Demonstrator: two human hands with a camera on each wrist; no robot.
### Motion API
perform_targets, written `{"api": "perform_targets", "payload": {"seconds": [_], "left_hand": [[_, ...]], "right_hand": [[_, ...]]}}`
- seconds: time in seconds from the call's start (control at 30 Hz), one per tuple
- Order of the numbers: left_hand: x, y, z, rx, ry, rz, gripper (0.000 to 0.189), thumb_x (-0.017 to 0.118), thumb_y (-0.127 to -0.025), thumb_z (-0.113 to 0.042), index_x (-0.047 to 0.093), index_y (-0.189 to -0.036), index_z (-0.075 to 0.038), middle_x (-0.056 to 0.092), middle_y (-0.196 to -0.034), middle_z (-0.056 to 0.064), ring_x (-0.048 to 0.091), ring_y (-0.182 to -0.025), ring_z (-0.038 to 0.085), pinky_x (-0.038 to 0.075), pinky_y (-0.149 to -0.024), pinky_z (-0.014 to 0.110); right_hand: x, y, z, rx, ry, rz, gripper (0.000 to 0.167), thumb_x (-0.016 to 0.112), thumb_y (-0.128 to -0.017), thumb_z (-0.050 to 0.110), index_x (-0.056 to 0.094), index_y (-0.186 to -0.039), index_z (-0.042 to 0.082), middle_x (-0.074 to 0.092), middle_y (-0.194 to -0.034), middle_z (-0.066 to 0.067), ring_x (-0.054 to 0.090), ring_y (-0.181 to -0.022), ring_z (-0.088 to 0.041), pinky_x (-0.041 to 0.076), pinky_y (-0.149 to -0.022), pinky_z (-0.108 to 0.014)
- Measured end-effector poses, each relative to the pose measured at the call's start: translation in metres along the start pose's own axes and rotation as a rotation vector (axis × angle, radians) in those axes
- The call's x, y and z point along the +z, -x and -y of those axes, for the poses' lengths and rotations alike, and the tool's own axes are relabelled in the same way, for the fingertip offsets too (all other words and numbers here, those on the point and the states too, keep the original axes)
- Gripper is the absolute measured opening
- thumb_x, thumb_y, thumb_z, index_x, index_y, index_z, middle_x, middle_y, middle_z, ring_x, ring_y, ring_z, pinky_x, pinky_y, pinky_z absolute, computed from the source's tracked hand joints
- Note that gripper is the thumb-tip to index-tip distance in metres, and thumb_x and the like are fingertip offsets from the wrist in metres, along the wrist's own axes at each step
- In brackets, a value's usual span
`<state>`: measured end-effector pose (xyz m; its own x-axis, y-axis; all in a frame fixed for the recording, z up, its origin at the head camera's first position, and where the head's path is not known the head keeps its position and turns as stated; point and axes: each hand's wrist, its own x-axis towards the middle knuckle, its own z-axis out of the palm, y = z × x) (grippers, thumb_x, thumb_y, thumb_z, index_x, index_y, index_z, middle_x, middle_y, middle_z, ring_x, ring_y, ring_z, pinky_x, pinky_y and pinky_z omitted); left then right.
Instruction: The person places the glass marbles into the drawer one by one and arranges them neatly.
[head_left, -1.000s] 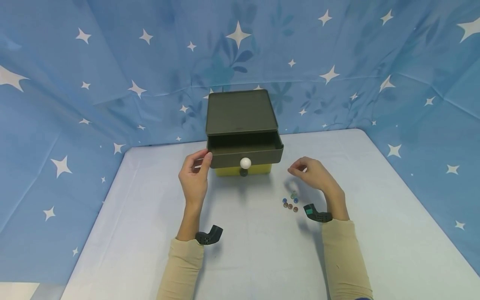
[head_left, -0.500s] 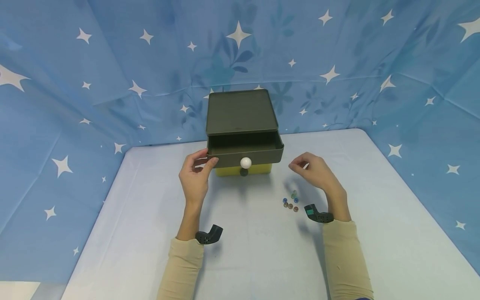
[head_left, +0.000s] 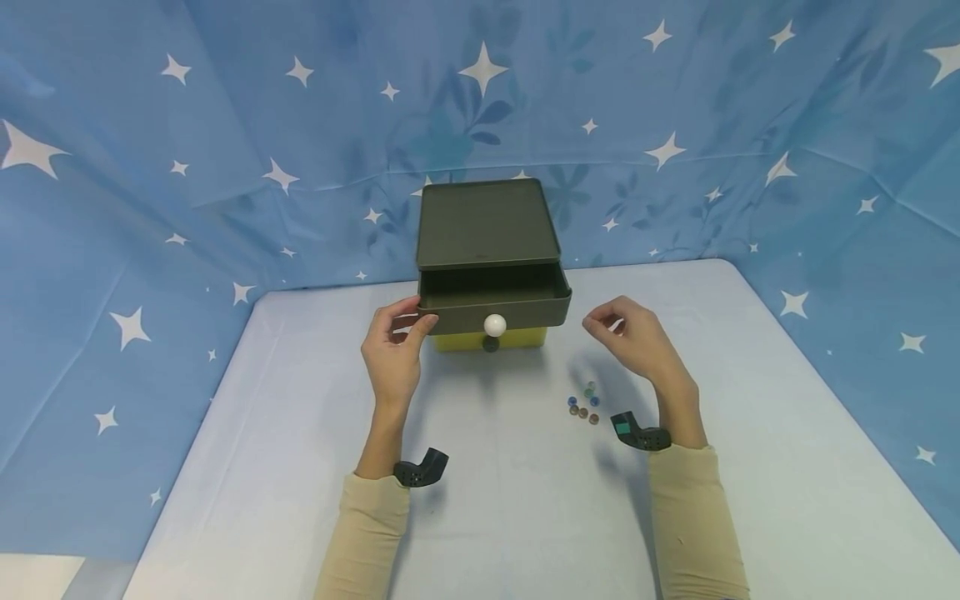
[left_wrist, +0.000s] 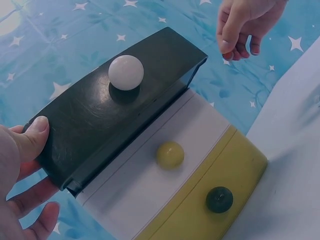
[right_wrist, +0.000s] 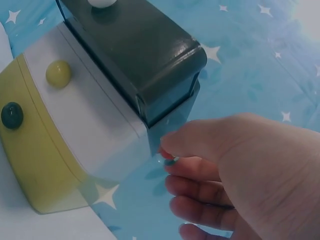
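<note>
Blue cloth printed with white stars makes up the backdrop (head_left: 240,125), spreading behind and down both sides of a white-covered table (head_left: 495,500). Near the table's far edge, roughly at its middle, stands a small three-drawer chest (head_left: 487,223) with a dark green top. Two tan sleeves (head_left: 693,525) reach in from the near edge, one on either side. The dark green top drawer (head_left: 525,315) juts out from the chest, its inside in shadow, while the white middle drawer (left_wrist: 135,175) and the yellow bottom drawer (left_wrist: 185,215) sit pushed in below it. The left hand (head_left: 392,354) grips the top drawer by its left front corner, thumb flat on the front face and fingers at the side. To the right of the chest and apart from it, the right hand (head_left: 633,337) is raised above the table, thumb and forefinger pinched together, the other fingers curled. A black wrist camera (head_left: 422,468) is worn on each wrist. Each drawer front bears a round knob: a white knob (head_left: 495,325) on top, a yellow knob (left_wrist: 170,155) in the middle, a dark green knob (left_wrist: 220,199) at the bottom. On the table, below the right hand, lies a loose cluster of marbles (head_left: 582,413) in blue, green and brown. Between the right thumb and forefinger shows a tiny red-and-green piece (right_wrist: 165,153), mostly hidden, its shape hard to tell.
</note>
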<state>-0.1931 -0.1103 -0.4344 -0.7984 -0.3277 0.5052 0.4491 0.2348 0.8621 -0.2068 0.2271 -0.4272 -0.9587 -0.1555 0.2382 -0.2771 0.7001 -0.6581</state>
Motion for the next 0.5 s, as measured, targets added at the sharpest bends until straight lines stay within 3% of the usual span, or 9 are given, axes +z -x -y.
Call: {"api": "perform_targets", "payload": {"seconds": [0.17, 0.3, 0.4, 0.5], "left_hand": [[0.001, 0.000, -0.003, 0.004, -0.007, -0.007, 0.035, 0.081, -0.083, -0.009, 0.070, -0.115, 0.001, 0.068, -0.110, 0.023, 0.067, -0.098, 0.040, 0.046, -0.074, 0.018], [0.001, 0.002, -0.022, 0.011, -0.019, -0.002, 0.033, 0.078, -0.084, -0.003, 0.069, -0.115, 0.005, 0.067, -0.109, 0.026, 0.066, -0.097, 0.042, 0.047, -0.074, 0.019], [0.000, 0.002, -0.020, 0.015, -0.017, -0.002, 0.033, 0.079, -0.084, -0.007, 0.070, -0.114, 0.002, 0.068, -0.108, 0.023, 0.068, -0.097, 0.038, 0.047, -0.074, 0.019], [-0.001, 0.001, -0.006, 0.019, -0.009, -0.003, 0.034, 0.081, -0.084, -0.014, 0.072, -0.115, -0.003, 0.070, -0.108, 0.017, 0.069, -0.097, 0.032, 0.048, -0.074, 0.020]], "right_hand": [[-0.002, 0.002, 0.006, 0.001, 0.004, -0.036, 0.029, 0.060, -0.101, 0.030, 0.068, -0.112, 0.004, 0.069, -0.106, -0.012, 0.061, -0.093, -0.027, 0.048, -0.081, -0.040], [-0.001, 0.003, 0.012, -0.015, -0.007, -0.099, 0.030, 0.061, -0.100, 0.031, 0.067, -0.113, 0.005, 0.069, -0.105, -0.012, 0.062, -0.093, -0.027, 0.048, -0.081, -0.041], [0.001, 0.003, 0.018, -0.051, -0.031, -0.172, 0.028, 0.062, -0.100, 0.028, 0.066, -0.112, 0.003, 0.069, -0.106, -0.013, 0.065, -0.094, -0.028, 0.049, -0.084, -0.042], [0.005, 0.002, 0.024, -0.112, -0.059, -0.273, 0.023, 0.064, -0.099, 0.022, 0.067, -0.109, 0.001, 0.069, -0.104, -0.014, 0.068, -0.093, -0.028, 0.050, -0.085, -0.030]]}}
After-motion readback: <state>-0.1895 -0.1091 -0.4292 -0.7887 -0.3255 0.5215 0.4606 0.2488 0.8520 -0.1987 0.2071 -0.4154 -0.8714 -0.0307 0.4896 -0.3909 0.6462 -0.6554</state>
